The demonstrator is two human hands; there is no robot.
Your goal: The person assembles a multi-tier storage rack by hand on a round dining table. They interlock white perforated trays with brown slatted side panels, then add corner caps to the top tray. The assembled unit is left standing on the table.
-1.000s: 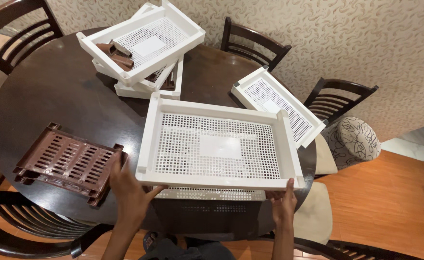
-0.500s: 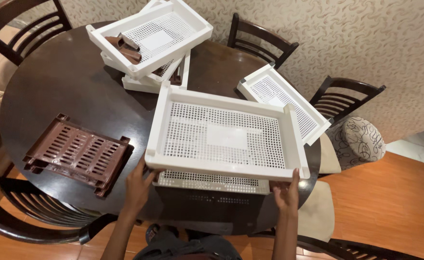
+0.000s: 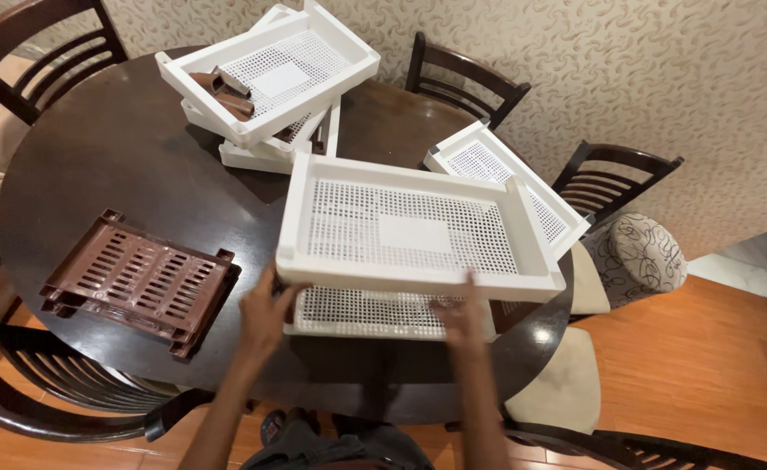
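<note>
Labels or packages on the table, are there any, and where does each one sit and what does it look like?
No packages, signs or screens in view.
Held white tray: blank solid white rectangle mid-floor, like a label patch.
Top tray of the far stack: the same plain white rectangle at its centre.
Tray at the right edge: a small white patch, partly hidden.

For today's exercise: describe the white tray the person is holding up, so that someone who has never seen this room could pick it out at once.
Start at the dark round table ringed by dark wooden chairs. At its near edge, the left hand and right hand meet a white perforated tray. Unlike the stacked white trays at the far side and the single white tray to the right, it is lifted above another white tray.
</note>
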